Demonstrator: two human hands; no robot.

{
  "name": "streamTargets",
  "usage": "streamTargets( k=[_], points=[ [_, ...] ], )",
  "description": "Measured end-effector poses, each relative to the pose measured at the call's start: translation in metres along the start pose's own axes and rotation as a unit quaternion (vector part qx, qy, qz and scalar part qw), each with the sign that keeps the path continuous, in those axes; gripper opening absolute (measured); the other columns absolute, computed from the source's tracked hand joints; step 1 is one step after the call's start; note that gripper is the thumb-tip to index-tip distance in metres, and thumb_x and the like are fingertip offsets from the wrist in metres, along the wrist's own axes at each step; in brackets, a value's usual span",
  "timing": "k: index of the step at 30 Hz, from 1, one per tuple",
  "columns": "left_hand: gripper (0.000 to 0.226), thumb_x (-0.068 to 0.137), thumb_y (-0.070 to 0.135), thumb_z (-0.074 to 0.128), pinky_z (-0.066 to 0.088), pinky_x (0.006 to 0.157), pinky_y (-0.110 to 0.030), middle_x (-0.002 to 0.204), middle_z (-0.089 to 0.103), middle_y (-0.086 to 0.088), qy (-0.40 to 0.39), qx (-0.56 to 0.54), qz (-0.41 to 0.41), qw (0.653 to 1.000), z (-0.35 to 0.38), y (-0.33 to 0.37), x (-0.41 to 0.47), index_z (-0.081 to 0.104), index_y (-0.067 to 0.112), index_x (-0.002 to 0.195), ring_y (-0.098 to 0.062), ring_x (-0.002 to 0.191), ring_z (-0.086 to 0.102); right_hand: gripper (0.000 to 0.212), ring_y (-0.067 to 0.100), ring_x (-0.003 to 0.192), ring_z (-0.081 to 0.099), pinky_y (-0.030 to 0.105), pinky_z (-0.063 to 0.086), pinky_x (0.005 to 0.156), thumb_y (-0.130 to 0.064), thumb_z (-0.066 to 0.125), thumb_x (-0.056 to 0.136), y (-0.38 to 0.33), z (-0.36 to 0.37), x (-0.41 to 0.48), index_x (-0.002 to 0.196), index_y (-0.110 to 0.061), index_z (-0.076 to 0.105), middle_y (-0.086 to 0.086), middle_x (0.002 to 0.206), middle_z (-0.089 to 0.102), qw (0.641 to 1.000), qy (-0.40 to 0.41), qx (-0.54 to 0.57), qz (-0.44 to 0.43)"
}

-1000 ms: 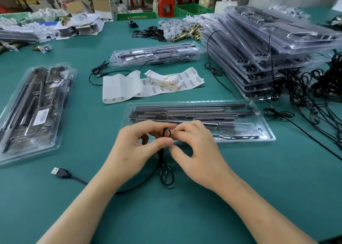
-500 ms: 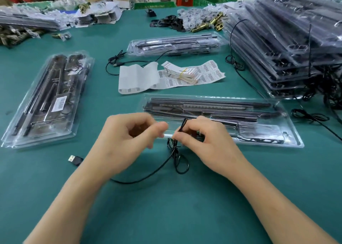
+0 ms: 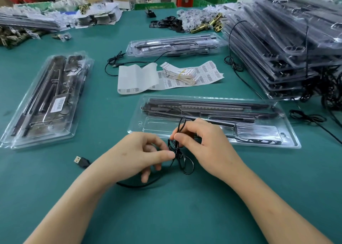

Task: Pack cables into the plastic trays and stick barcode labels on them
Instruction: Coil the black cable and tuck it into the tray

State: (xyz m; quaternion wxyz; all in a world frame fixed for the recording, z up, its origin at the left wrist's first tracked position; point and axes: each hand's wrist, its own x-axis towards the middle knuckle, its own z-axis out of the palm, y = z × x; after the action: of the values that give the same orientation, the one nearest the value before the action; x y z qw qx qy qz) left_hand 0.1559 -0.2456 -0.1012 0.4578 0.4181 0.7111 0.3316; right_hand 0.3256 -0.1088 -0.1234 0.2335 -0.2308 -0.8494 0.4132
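A second ago my two hands were pressed together on top of the coil. Now they have drawn apart. My right hand [image 3: 203, 143] pinches the upper loop of the cable [image 3: 176, 149] between thumb and forefinger. My left hand [image 3: 144, 154] pinches the strand at the coil's waist, its other fingers loosely curled. The cable is now cinched into a small bow just above the table [image 3: 185, 206]. Its tail runs out under my left hand to the USB plug [image 3: 78, 160], which lies at 9 o'clock.

I judge the binding nearly done. The open tray [image 3: 159, 126], just beyond my hands at 12 o'clock, has a bare pocket waiting for the bundle. The barcode labels [image 3: 209, 73] lie farther off at 12, untouched. A labelled tray [image 3: 42, 141] sits at 10 o'clock.
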Motion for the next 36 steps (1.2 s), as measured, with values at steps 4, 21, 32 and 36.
streamTargets(
  k=[4, 21, 32, 36],
  points=[
    [0.020, 0.085, 0.050, 0.078, 0.046, 0.057, -0.015, 0.074, 0.076, -0.003, 0.008, 0.045, 0.028, 0.999, -0.007, -0.003, -0.003, 0.073, 0.040, 0.102, -0.017, 0.042, 0.055, 0.010, 0.011, 0.088, 0.061, 0.043, 0.050, 0.081, -0.031, 0.067, 0.097, 0.000, -0.001, 0.000, 0.094, -0.030, 0.076, -0.022, 0.095, 0.065, 1.000, -0.009, 0.003, 0.005],
    [0.022, 0.080, 0.046, 0.076, 0.042, 0.072, -0.037, 0.093, 0.066, 0.002, 0.045, 0.031, 0.214, 0.975, -0.007, 0.007, -0.010, 0.079, 0.026, 0.090, -0.017, 0.078, 0.057, 0.012, 0.010, 0.083, 0.058, 0.031, 0.046, 0.074, -0.028, 0.066, 0.097, 0.002, -0.003, 0.001, 0.086, -0.027, 0.072, -0.011, 0.079, 0.066, 1.000, -0.018, -0.017, 0.002],
    [0.029, 0.073, 0.036, 0.089, 0.060, 0.070, -0.035, 0.079, 0.074, 0.000, 0.244, -0.067, 0.211, 0.944, 0.024, 0.006, 0.005, 0.074, 0.029, 0.096, -0.026, 0.070, 0.070, 0.014, 0.009, 0.084, 0.057, 0.030, 0.045, 0.071, -0.029, 0.061, 0.096, -0.003, -0.002, 0.000, 0.085, -0.035, 0.067, -0.012, 0.078, 0.063, 1.000, -0.014, -0.022, -0.005],
    [0.022, 0.076, 0.026, 0.090, 0.062, 0.072, -0.041, 0.081, 0.077, 0.000, 0.271, -0.068, 0.206, 0.938, 0.028, 0.005, 0.006, 0.076, 0.028, 0.092, -0.023, 0.072, 0.073, 0.023, 0.009, 0.089, 0.055, 0.032, 0.044, 0.076, -0.024, 0.060, 0.098, -0.004, -0.007, -0.001, 0.089, -0.045, 0.063, -0.023, 0.087, 0.062, 0.998, -0.051, -0.029, -0.017]
  ],
)
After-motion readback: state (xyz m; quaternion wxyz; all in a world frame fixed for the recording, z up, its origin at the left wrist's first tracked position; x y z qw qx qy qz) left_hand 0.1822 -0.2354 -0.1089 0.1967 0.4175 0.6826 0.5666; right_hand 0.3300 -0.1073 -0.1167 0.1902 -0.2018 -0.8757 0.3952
